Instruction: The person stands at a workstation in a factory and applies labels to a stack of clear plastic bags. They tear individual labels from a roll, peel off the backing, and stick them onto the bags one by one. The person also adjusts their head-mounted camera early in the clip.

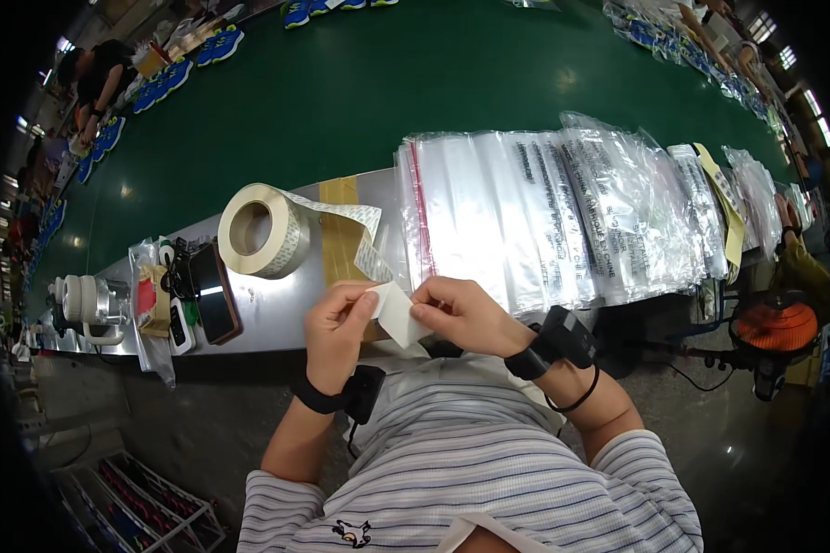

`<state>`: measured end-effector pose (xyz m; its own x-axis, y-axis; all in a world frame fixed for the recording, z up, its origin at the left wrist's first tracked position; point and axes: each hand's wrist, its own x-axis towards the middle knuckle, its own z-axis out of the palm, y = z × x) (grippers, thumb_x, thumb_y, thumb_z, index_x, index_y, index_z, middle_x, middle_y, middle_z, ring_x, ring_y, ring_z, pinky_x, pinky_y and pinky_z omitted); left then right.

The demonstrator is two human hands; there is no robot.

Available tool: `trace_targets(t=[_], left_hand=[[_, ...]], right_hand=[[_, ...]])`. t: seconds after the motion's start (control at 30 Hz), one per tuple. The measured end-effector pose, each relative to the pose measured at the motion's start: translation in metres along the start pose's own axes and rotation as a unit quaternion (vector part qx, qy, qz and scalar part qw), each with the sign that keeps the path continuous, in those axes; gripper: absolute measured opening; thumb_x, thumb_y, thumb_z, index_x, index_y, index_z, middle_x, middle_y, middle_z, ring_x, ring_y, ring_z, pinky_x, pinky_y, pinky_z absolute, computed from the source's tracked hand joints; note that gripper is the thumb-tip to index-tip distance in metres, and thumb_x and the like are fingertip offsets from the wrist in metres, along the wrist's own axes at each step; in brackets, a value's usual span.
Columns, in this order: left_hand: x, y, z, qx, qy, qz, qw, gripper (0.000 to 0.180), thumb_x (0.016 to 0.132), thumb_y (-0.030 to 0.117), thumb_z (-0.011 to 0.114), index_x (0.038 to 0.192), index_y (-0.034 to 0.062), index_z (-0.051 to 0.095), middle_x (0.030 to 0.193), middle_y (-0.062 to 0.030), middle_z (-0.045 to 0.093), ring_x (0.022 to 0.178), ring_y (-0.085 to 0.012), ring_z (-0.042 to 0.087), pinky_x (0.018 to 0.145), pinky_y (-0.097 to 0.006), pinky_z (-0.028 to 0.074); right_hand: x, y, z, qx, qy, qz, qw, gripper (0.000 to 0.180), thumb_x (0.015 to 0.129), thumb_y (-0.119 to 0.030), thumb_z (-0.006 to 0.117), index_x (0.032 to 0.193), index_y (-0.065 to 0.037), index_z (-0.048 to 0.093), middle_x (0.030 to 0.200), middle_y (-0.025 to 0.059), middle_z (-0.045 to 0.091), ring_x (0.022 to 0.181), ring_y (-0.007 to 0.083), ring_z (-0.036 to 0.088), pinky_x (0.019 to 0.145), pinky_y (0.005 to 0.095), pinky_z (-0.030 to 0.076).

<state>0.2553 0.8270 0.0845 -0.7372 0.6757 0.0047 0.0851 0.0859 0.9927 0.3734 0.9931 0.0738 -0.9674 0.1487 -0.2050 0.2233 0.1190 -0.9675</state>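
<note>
A white label (397, 318) is held up between the person's two hands, just in front of the body at the near edge of a metal bench (281, 309). The left hand (335, 324) pinches its upper left edge between thumb and fingers; the right hand (463, 313) pinches its right side the same way. From the label, a printed paper strip (367, 241) runs up and bends left to a large roll (290, 241) lying on its side on the bench. Brown tape (338, 221) crosses the metal just right of the roll.

Right of the hands lie overlapping clear plastic bags (498, 212) with dark print, one edged in red. Left of the roll are a phone (214, 300), a white power strip (183, 328) and, farther left, a clear bottle (109, 302) with a white top. Beyond the bench stretches a wide green surface (341, 111), with blue shoes (219, 46) along its far left side, near another person (101, 78). At far right, beside the bench, a fan (775, 327) shows orange.
</note>
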Motion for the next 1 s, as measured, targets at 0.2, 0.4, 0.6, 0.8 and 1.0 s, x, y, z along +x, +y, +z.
trace_targets(t=[0.2, 0.4, 0.6, 0.8, 1.0], left_hand=[[0.024, 0.015, 0.011, 0.234, -0.062, 0.289, 0.926, 0.021, 0.084, 0.013, 0.065, 0.101, 0.0012, 0.065, 0.105, -0.0141, 0.066, 0.098, -0.033, 0.061, 0.088, -0.041, 0.047], [0.026, -0.015, 0.046, 0.428, -0.266, 0.243, 0.829, 0.062, 0.083, 0.045, 0.064, 0.124, -0.0008, 0.054, 0.136, -0.0174, 0.049, 0.13, -0.0332, 0.041, 0.104, -0.047, 0.034], [0.028, -0.013, 0.034, 0.4, -0.291, 0.219, 0.841, 0.063, 0.085, 0.046, 0.06, 0.128, -0.0001, 0.052, 0.136, -0.018, 0.049, 0.132, -0.0317, 0.04, 0.106, -0.049, 0.031], [0.076, 0.014, 0.044, -0.247, -0.26, -0.021, 0.933, 0.053, 0.102, 0.038, 0.033, 0.123, -0.008, 0.049, 0.116, -0.0234, 0.06, 0.11, -0.0301, 0.059, 0.1, -0.04, 0.043], [0.124, -0.025, 0.106, -0.342, -0.246, -0.348, 0.838, 0.035, 0.099, 0.018, 0.035, 0.125, -0.0049, 0.044, 0.116, -0.0223, 0.059, 0.104, -0.029, 0.063, 0.09, -0.041, 0.053]], right_hand=[[-0.022, 0.008, -0.025, -0.119, 0.112, 0.038, 0.986, 0.039, 0.093, -0.036, 0.057, 0.083, 0.001, 0.063, 0.073, 0.0128, 0.063, 0.065, 0.0284, 0.06, 0.063, 0.0361, 0.047], [0.026, 0.039, -0.032, -0.509, 0.396, -0.043, 0.763, 0.034, 0.071, -0.03, 0.076, 0.083, -0.005, 0.055, 0.089, 0.012, 0.053, 0.084, 0.0288, 0.052, 0.069, 0.0412, 0.042], [0.018, 0.049, -0.049, -0.411, 0.448, -0.074, 0.79, 0.01, 0.081, -0.007, 0.06, 0.078, -0.002, 0.052, 0.084, 0.0126, 0.052, 0.078, 0.0309, 0.052, 0.07, 0.0422, 0.043], [-0.005, 0.043, -0.052, -0.121, 0.415, -0.043, 0.901, 0.008, 0.088, -0.007, 0.06, 0.085, -0.002, 0.054, 0.082, 0.0095, 0.053, 0.066, 0.0193, 0.054, 0.058, 0.0294, 0.044], [-0.011, 0.035, -0.062, 0.085, 0.479, -0.1, 0.868, 0.007, 0.092, -0.005, 0.053, 0.089, 0.001, 0.054, 0.091, 0.0071, 0.055, 0.074, 0.012, 0.055, 0.063, 0.0256, 0.045]])
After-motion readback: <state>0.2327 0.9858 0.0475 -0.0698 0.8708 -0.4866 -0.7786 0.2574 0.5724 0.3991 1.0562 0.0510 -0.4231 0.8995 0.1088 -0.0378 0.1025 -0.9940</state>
